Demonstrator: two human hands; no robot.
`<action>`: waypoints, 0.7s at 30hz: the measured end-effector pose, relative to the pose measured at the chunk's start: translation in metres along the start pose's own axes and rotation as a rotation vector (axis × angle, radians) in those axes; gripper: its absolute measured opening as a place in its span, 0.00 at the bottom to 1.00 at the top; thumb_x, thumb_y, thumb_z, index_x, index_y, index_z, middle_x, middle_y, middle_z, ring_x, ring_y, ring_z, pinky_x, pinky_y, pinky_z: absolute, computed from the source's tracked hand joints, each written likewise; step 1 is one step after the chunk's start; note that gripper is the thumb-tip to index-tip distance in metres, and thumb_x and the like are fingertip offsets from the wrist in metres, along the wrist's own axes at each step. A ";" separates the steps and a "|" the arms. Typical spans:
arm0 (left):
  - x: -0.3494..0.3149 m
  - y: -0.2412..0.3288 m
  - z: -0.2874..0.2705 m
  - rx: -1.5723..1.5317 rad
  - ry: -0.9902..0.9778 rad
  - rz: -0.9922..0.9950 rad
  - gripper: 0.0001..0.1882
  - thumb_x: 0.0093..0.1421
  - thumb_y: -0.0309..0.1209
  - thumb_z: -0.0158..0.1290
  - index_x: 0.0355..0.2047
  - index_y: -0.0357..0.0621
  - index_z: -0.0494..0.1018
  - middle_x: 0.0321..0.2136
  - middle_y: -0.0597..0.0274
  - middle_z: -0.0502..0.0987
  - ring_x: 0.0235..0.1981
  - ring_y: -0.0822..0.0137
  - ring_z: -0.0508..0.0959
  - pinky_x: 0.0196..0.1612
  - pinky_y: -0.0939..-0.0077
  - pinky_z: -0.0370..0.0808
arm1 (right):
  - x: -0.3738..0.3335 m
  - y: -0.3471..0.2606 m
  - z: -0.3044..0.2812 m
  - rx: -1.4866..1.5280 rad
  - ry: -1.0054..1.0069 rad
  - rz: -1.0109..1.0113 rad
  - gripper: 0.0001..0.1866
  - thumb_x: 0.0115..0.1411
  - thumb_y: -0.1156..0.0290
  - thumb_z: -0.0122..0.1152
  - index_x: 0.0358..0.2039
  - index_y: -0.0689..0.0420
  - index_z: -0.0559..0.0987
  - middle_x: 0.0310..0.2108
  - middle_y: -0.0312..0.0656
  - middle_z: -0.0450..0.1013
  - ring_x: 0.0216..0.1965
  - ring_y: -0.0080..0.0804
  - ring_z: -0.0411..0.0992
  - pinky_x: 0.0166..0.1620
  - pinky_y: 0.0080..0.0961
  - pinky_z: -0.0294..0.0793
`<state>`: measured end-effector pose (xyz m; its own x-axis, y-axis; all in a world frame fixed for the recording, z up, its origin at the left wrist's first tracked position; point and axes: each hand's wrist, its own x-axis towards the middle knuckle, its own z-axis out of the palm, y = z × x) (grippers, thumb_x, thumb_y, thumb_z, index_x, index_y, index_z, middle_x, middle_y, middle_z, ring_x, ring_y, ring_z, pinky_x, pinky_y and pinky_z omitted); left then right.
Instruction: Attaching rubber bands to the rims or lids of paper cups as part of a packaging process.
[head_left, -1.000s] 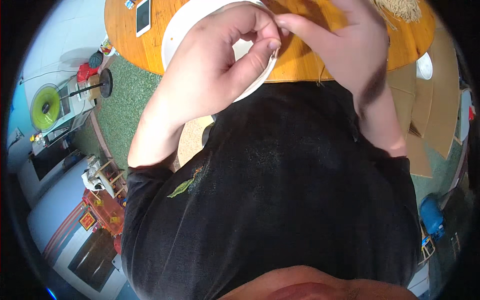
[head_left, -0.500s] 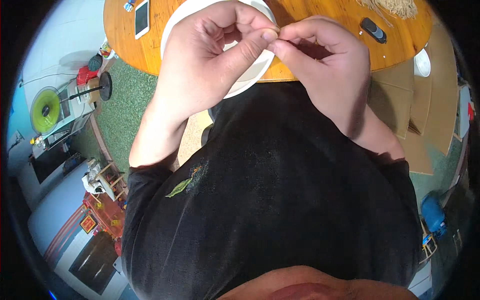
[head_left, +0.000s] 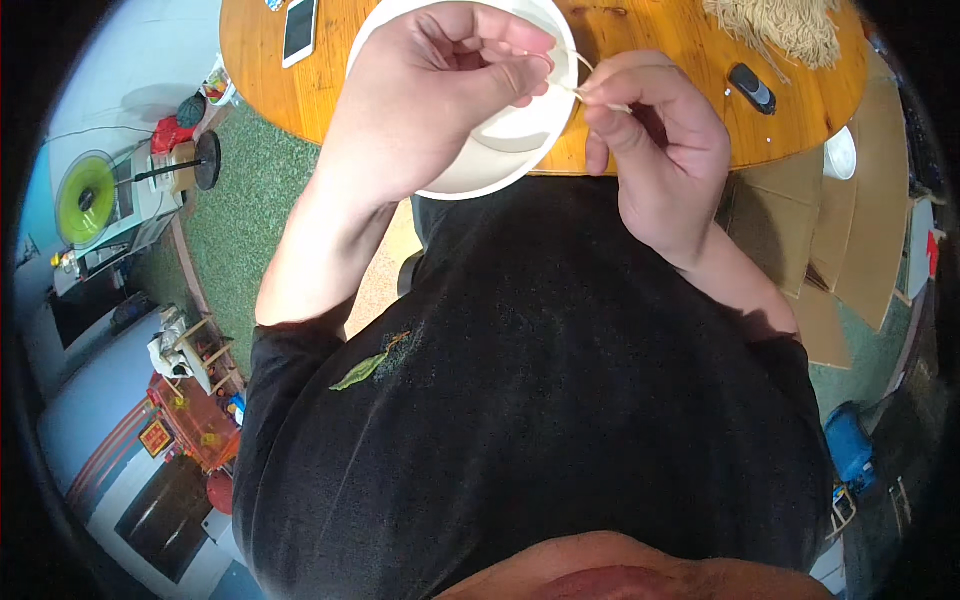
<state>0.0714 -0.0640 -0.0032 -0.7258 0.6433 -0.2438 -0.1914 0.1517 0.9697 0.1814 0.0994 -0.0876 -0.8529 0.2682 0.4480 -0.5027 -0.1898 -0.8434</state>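
Note:
A thin cream-coloured cord [head_left: 568, 90] runs between my hands, with a small loop curving up beside the left fingertips. My left hand [head_left: 430, 100] is closed, thumb and fingers pinching one part of the cord. Thumb and forefinger of my right hand [head_left: 660, 140] pinch the other part, and a short end sticks out past them. Both hands are raised above a round white bowl [head_left: 490, 178] at the table's near edge. The left hand hides much of the bowl.
On the wooden table [head_left: 660, 25] lie a white phone [head_left: 299, 32] at the left, a small dark device [head_left: 752, 88] and a bundle of cream cords [head_left: 785, 35] at the right. Cardboard sheets [head_left: 775, 230] lie below right. A fan [head_left: 86, 198] stands at the left.
My hands have moved apart from where their fingertips met, my right hand going right and slightly down. The cord now shows between them. The whole view has shifted a little.

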 end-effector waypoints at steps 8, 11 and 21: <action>0.040 -0.053 -0.018 -0.275 -0.394 0.767 0.06 0.64 0.15 0.58 0.41 0.33 0.77 0.36 0.59 0.83 0.37 0.73 0.82 0.44 0.79 0.80 | 0.004 -0.005 -0.004 -0.222 -0.058 -0.174 0.04 0.64 0.81 0.65 0.39 0.62 0.80 0.42 0.41 0.77 0.35 0.21 0.78 0.37 0.13 0.77; 0.033 -0.043 -0.011 -0.404 -0.407 0.850 0.09 0.65 0.15 0.58 0.44 0.34 0.75 0.36 0.58 0.83 0.39 0.71 0.83 0.47 0.78 0.80 | 0.013 -0.005 -0.011 -0.363 -0.112 -0.291 0.07 0.61 0.83 0.67 0.39 0.61 0.81 0.43 0.42 0.78 0.35 0.22 0.79 0.36 0.15 0.78; 0.031 -0.033 -0.004 -0.410 -0.329 0.557 0.13 0.65 0.13 0.54 0.49 0.36 0.70 0.37 0.56 0.81 0.43 0.64 0.84 0.50 0.73 0.81 | 0.007 -0.029 -0.012 -0.356 -0.268 -0.384 0.13 0.57 0.83 0.70 0.42 0.59 0.81 0.43 0.48 0.83 0.39 0.31 0.83 0.39 0.21 0.83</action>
<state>0.0522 -0.0523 -0.0426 -0.5650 0.7433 0.3581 -0.1313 -0.5095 0.8504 0.1917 0.1182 -0.0638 -0.6484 -0.0018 0.7613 -0.7437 0.2154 -0.6329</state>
